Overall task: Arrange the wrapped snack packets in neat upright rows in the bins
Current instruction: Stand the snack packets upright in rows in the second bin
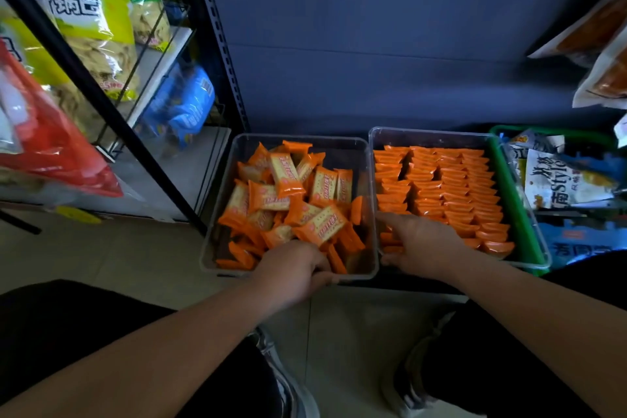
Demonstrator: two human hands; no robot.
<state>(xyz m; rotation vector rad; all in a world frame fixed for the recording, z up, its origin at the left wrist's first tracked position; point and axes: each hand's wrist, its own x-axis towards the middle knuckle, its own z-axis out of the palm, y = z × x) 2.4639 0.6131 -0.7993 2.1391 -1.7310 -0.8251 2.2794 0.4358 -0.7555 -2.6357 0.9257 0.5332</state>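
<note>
Two clear plastic bins stand side by side on a low shelf. The left bin (372, 214) holds a loose heap of orange wrapped snack packets (298, 200) lying at all angles. In the right bin (431, 136) several tight upright rows of the same orange packets (454, 190) fill most of the space. My left hand (293, 270) reaches over the left bin's front edge with its fingers curled down among the packets; what they hold is hidden. My right hand (419, 243) rests palm down on the front left rows of the right bin, index finger stretched out.
A green basket (512, 193) with white and blue snack bags sits right of the bins. A black metal rack (112, 119) with hanging bags of chips stands at left. Pale floor tiles, my dark trousers and my shoes lie below the shelf. A blue back panel rises behind the bins.
</note>
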